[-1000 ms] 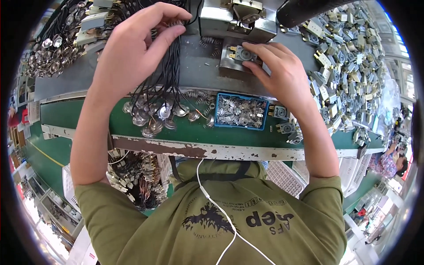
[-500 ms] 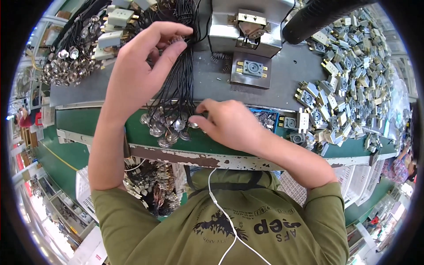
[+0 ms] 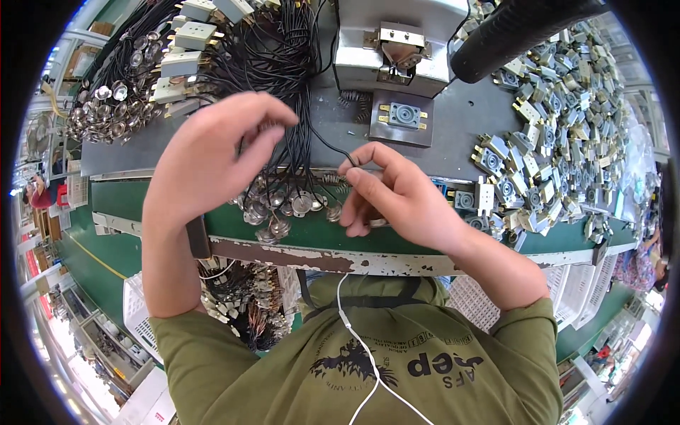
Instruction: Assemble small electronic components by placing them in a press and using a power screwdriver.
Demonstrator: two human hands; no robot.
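Note:
My left hand (image 3: 212,152) hovers beside the bundle of black wires (image 3: 301,138), its fingers curled and thumb raised. What looks like a small metal coil spring (image 3: 268,127) sits between its thumb and fingers, partly hidden. One black wire (image 3: 327,144) curves away from the bundle to my right hand (image 3: 393,188), whose thumb and forefinger pinch it. Below the bundle, round silvery metal caps (image 3: 275,212) hang at the wire ends over the bench's front edge. More coil springs (image 3: 338,178) lie close to my right fingers.
A metal fixture (image 3: 402,53) stands at the back, before it a block holding a grey switch part (image 3: 404,115). A thick black tube (image 3: 520,35) slants above. Many switch parts (image 3: 559,142) cover the right side; white connector blocks (image 3: 191,35) and more caps (image 3: 117,113) lie left.
My left hand has come down toward me along the wire bundle. My right hand has moved slightly right and now pinches a single wire drawn out from the bundle.

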